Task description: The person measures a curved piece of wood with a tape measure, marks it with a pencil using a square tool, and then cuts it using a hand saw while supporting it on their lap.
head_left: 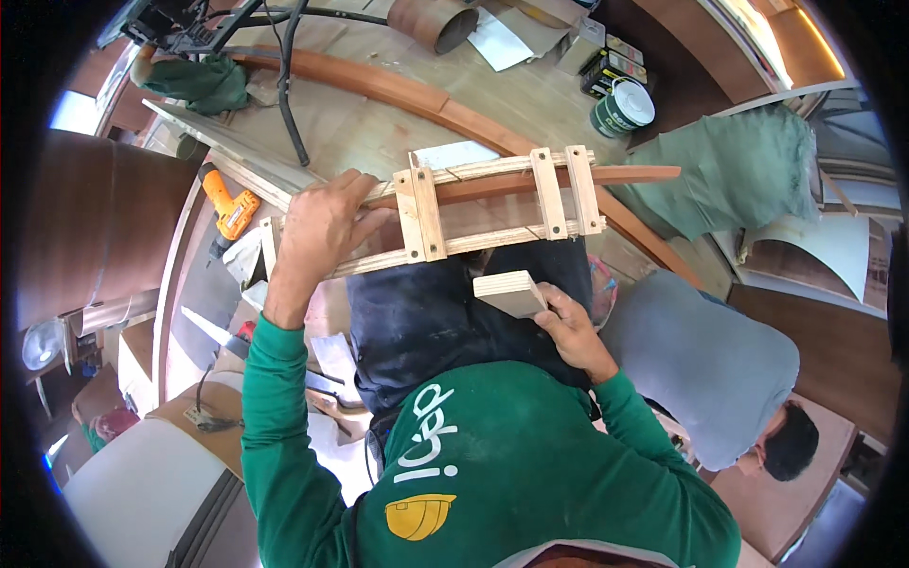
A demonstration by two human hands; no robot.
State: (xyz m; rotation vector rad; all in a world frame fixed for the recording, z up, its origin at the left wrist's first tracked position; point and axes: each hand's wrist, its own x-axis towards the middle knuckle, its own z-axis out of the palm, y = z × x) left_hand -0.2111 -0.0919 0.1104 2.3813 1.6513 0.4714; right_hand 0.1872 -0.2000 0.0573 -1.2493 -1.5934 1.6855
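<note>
Across my lap lies a ladder-like wooden frame (428, 216), two long plywood rails joined by short pale crosspieces fixed with dark screws. A curved reddish-brown wood strip (492, 186) runs through it under the crosspieces, and its end sticks out at the right. My left hand (327, 220) is closed over the frame's left part, thumb pointing inward; its fingertips are partly hidden. Close to my body, below the frame and apart from it, my right hand (571, 329) grips a small plywood block (511, 292) by its right end.
An orange cordless drill (229, 204) and a handsaw (213, 331) lie at the left. Long reddish timber (379, 90) curves behind the frame. A paint bucket (625, 107) stands at the back right. Another person (705, 364) bends low close on my right.
</note>
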